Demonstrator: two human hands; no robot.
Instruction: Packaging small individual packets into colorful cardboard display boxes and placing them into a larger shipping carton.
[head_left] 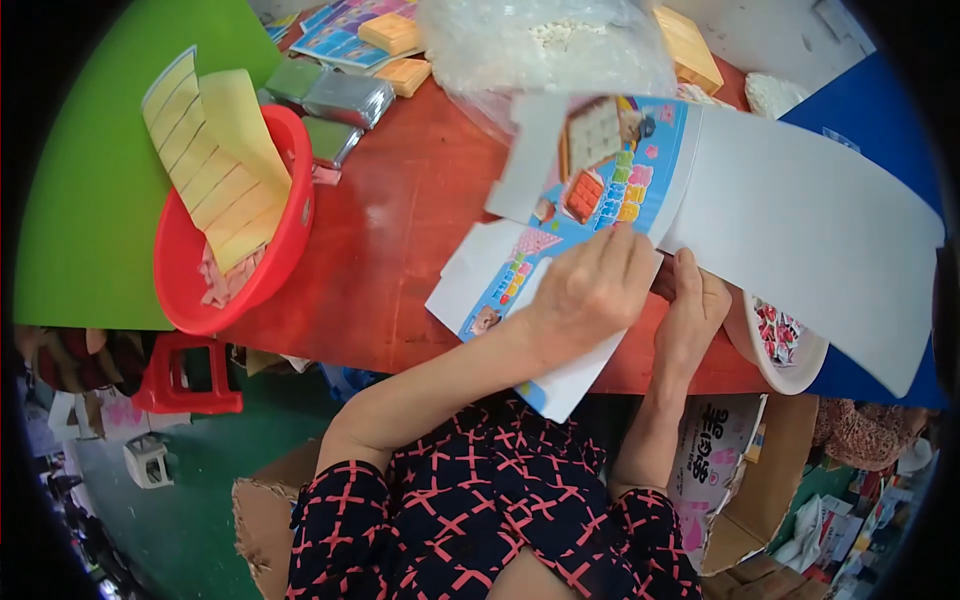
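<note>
Head view shows the left hand (pixel 595 292) pinching the printed card (pixel 640 165), the right hand's (pixel 692 308) grip unclear, so uneven pulling could crease it crookedly.

Cardboard sheet (pixel 645 170) over table (pixel 390 220), basin (pixel 183 280) left, bowl (pixel 803 368) by its right half, plastic bag (pixel 545 65) behind.

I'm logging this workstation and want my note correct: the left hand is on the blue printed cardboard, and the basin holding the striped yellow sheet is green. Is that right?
Not quite: the head view shows the basin holding the striped yellow sheet is red. The left hand is on the blue printed cardboard, as you said.
</note>
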